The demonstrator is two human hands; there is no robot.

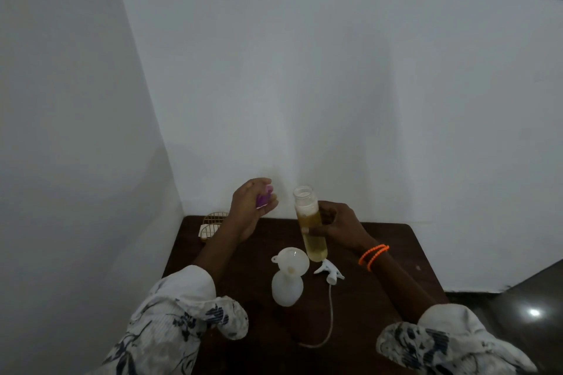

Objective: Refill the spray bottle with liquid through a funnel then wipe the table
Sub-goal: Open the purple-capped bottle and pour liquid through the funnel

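With its purple cap (264,197) pinched in the left hand (250,208) and the uncapped clear bottle of amber liquid (310,224) gripped by the right hand (338,222), pouring has yet to begin into the white funnel (291,259) seated in the frosted white spray bottle (287,286) at the dark wooden bench's (396,253) centre, its white trigger sprayer head (330,272) lying at 3 o'clock, wiping still ahead.

No readable text, label, brand, number or sign is showing anywhere in this view. The clear bottle (310,222) of yellowish liquid is showing no label or lettering on the side facing the camera (the side away from the camera is hidden), and the white spray bottle (287,286) is showing a plain, unmarked surface. The dim light is blurring any finer marks beyond telling.
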